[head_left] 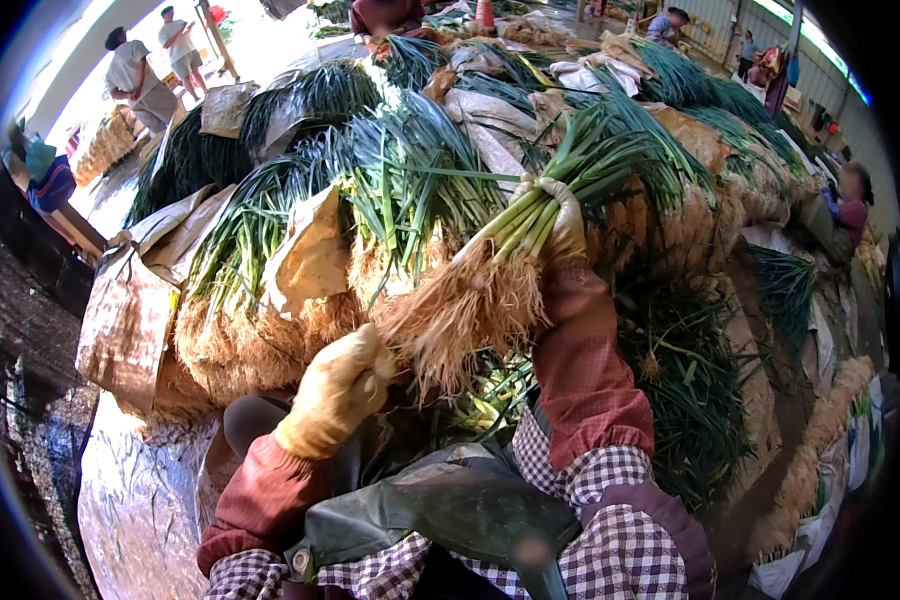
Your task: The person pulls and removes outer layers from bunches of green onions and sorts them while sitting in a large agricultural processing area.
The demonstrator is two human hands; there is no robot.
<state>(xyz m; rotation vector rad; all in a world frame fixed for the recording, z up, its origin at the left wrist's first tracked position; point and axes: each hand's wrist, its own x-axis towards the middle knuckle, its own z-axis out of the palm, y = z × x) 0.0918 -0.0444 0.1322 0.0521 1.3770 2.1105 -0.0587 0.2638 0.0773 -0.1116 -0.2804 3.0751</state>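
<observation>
Checked cloth and a dark green apron (450, 510) filled the near edge of the view, with two red-brown sleeves rising out of them. Left hand (338, 388), in a yellowed work glove, was closed around the pale root end of a bunch of green onions (490, 265); the tangled roots spilled out just to the right of that glove. Right hand (555, 222), in a lighter glove, was clenched round the green stalks of the same bunch, farther away and higher up, so the bunch ran slantwise between the two grips, roots near and low, leaf tips far and to the right. Both hands were touching the bunch; neither was released.

Just beyond the hands lay a big heap of bundled green onions (300, 230), roots facing the camera and leaves pointing away, with brown paper sacking (315, 255) tucked among the bundles. A sheet of shiny plastic wrap (135, 490) hung down at the near left over the side of the heap. More bundles stretched off to the far right. At the far left two people (150, 65) stood on bright, sunlit ground, and another person (848, 205) worked at the right edge. Beyond them ran the long wall of a large hall. Wet dark floor (30, 380) showed at the left.
</observation>
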